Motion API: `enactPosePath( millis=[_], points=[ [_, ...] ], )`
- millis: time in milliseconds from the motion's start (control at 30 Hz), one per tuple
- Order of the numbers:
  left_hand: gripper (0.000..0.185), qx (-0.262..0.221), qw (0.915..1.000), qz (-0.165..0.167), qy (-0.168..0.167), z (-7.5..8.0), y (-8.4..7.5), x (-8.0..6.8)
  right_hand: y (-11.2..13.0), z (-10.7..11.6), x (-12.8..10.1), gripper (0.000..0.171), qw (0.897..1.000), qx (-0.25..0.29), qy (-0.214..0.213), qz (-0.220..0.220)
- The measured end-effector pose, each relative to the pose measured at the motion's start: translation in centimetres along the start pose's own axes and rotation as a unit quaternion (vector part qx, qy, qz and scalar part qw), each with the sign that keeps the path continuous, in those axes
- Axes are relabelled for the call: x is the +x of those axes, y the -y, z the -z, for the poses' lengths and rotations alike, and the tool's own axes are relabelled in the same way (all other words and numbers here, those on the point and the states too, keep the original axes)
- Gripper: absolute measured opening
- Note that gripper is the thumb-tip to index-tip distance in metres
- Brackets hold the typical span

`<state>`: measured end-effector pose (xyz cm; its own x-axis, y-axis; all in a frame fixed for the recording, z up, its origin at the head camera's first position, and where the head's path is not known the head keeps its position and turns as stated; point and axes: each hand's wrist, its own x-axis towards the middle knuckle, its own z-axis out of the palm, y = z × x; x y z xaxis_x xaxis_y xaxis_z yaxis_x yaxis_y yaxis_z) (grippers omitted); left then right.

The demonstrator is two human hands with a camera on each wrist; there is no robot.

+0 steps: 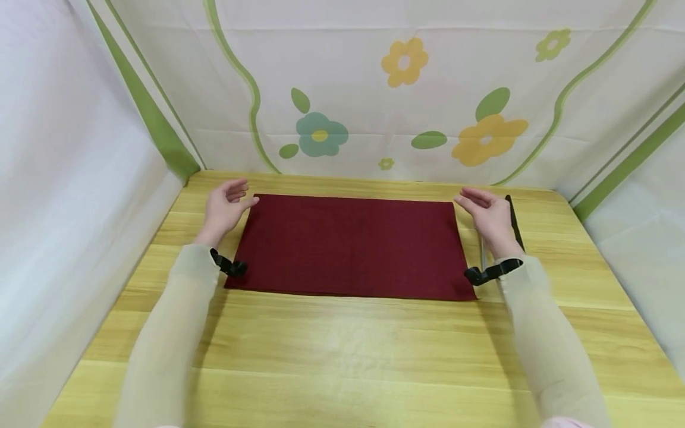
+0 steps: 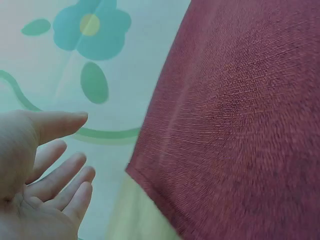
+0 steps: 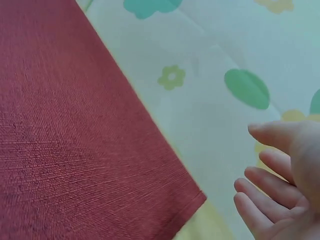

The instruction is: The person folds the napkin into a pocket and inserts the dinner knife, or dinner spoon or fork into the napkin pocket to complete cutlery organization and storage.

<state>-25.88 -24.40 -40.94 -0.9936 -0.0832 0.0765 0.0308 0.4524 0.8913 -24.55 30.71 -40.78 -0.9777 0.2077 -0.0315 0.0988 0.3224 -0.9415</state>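
Two hands of mine hover at the far corners of a dark red cloth (image 1: 350,246) that lies flat on the wooden table (image 1: 342,345), closer to the far edge than to the near one. From the head view, my left hand (image 1: 226,205) sits by the cloth's far left corner, fingers loose and lightly bent, holding nothing; the thumb tip seems to meet the cloth's edge, though I cannot tell for sure. My right hand (image 1: 489,215) is just beside the far right corner, fingers relaxed and spread, also holding nothing. A thin black stick (image 1: 515,221) lies on the table just beyond that hand, toward the right edge. Behind the table hangs a flowered curtain (image 1: 407,89).

On the left wrist view, my left hand (image 2: 42,180) is slack, palm showing, apart from the cloth (image 2: 240,125), whose corner lies over the table.

On the right wrist view, my right hand (image 3: 280,185) is likewise slack with fingers apart, near the cloth's (image 3: 75,140) corner but not touching it.
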Motion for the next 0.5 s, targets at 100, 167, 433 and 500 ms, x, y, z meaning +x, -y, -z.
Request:
enactPosePath(
  millis=[100, 167, 433, 500],
  points=[
    [0.055, 0.009, 0.9995, -0.026, 0.018, 0.3, -0.1, -0.9, 0.3, 0.6, -0.9, 0.059, 1.000, -0.024, 0.017, 0.008],
    [0.052, 0.023, 0.9981, -0.042, 0.039, 0.5, 0.0, -1.8, 0.2, 1.0, -1.5, 0.059, 0.999, -0.034, 0.028, 0.015],
    [0.052, 0.092, 0.9862, -0.063, 0.122, 1.3, 1.5, -6.9, -1.9, 2.5, -4.5, 0.060, 0.994, -0.054, 0.090, 0.032],
    [0.051, 0.090, 0.9871, -0.059, 0.118, 1.6, 2.0, -7.9, -2.4, 3.0, -5.4, 0.062, 0.993, -0.064, 0.100, 0.023]
  ],
)
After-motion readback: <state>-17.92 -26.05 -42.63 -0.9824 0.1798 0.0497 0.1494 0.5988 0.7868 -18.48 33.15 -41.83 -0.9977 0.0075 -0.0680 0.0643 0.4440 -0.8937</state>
